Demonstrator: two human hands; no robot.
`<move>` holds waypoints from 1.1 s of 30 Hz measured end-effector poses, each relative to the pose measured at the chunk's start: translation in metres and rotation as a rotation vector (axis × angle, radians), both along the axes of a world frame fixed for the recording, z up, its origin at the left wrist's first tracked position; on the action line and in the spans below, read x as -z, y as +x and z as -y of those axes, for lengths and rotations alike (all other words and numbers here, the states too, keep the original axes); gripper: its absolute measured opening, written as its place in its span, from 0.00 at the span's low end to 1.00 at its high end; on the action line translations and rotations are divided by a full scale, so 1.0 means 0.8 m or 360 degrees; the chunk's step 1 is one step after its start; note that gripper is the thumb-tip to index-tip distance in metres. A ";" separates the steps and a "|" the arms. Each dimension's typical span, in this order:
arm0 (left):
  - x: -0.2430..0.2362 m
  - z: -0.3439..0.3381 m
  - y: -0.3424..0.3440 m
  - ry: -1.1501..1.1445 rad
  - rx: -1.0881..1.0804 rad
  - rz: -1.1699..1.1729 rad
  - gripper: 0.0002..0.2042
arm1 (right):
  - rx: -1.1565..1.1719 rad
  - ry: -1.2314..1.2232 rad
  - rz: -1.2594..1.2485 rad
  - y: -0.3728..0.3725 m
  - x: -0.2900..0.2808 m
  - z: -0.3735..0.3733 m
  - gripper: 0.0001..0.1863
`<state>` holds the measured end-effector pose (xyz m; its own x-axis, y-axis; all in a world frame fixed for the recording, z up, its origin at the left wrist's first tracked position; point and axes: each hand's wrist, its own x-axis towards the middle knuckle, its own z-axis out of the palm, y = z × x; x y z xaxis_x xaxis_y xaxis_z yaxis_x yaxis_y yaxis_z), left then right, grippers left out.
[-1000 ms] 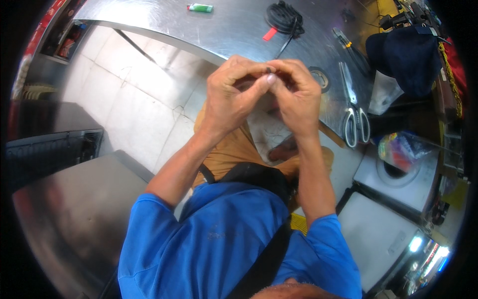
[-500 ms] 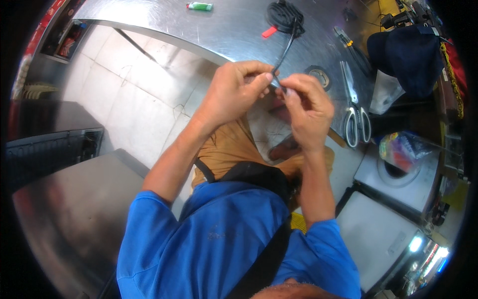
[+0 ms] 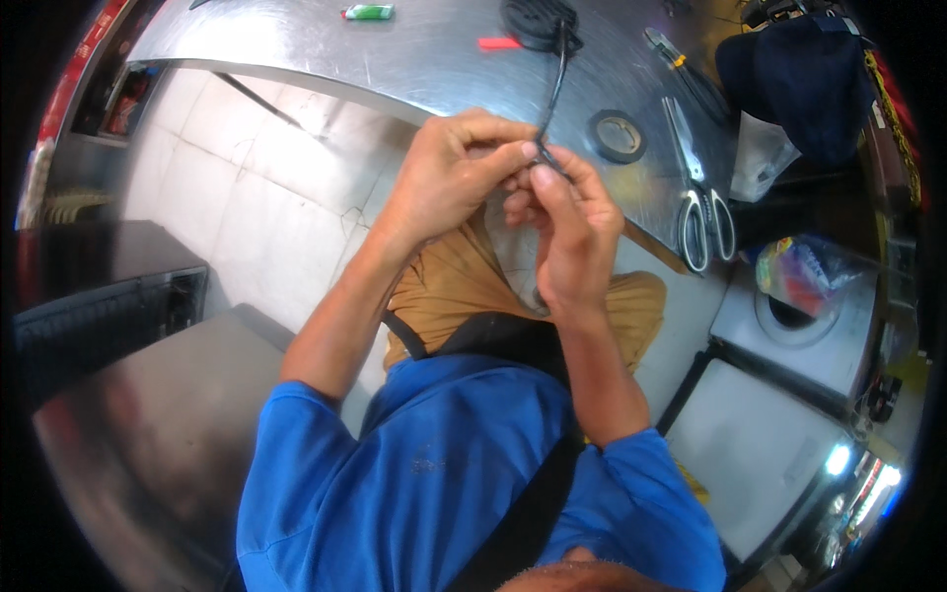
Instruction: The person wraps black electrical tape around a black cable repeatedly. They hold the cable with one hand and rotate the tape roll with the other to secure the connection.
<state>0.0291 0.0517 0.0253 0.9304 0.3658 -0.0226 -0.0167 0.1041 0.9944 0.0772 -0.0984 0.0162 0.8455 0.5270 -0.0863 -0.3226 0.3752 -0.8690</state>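
My left hand (image 3: 457, 168) pinches a black cable (image 3: 552, 94) near its end, above my lap at the steel table's front edge. Close beside it, my right hand (image 3: 572, 232) is also closed on that cable, thumb raised against it and lower fingers curled. The cable runs up to a black coiled bundle (image 3: 538, 22), which has a red strip (image 3: 499, 44) at its left. On the table to the right lie a black tape roll (image 3: 599, 143), large scissors (image 3: 697, 178) and yellow-handled pliers (image 3: 681, 64).
The steel table (image 3: 296, 44) holds a green-and-white lighter (image 3: 368, 13). At right are a dark cap (image 3: 779, 84), a clear bag (image 3: 760, 158), a colourful packet (image 3: 794, 271) and white appliances (image 3: 750, 444). A metal cabinet (image 3: 168, 375) stands low on the left.
My hands separated slightly from their earlier bunched pose, showing the cable between them; my right hand has since moved back leftward, close to my left thumb. The view has shifted slightly.
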 end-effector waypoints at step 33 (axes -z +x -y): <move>0.003 -0.009 -0.010 0.0199 0.0064 -0.0091 0.09 | -0.0356 -0.0713 0.0390 0.040 -0.033 0.013 0.08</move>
<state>0.0211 0.0589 0.0231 0.9430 0.3312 -0.0327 0.0422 -0.0215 0.9989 0.1088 -0.1090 0.0425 0.7406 0.6530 -0.1585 -0.1206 -0.1028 -0.9874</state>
